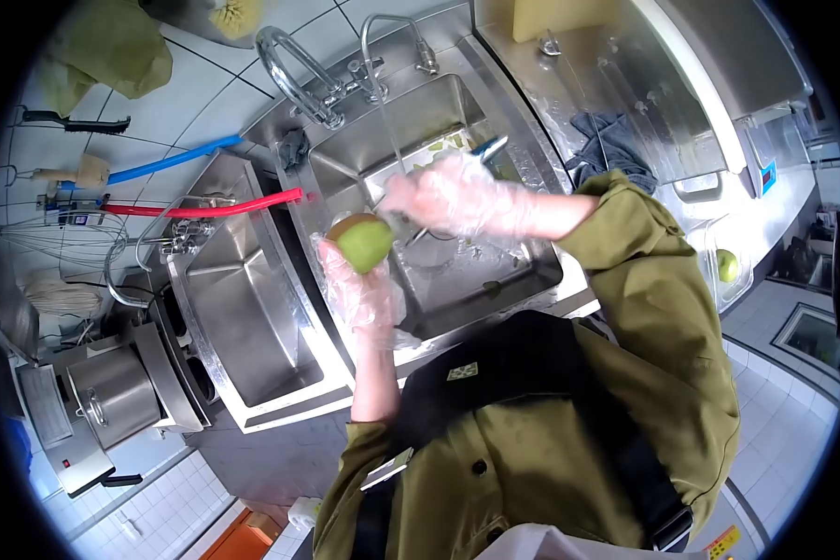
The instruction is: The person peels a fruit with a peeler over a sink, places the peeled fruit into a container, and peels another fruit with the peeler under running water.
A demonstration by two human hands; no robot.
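Observation:
My left hand (359,291), in a clear plastic glove, grips a green fruit (364,245) from below, over the left side of the sink. One patch of the fruit's surface is brown, the rest bright green. To its right is my right hand (453,194), also gloved and blurred by motion, with the fingers curled together. What it holds cannot be made out. A tool's blue-and-white handle (490,147) shows just beyond that hand. Green peelings (453,140) lie in the metal sink (495,299). A thin stream of water falls from the tap (425,58) close by the right hand.
A second sink (252,327) stands to the left, with red (215,207) and blue (177,161) hoses near it. On the right counter are a grey cloth (611,154) and a clear container (733,289) holding another green fruit (726,266). A steel pot (112,392) stands far left.

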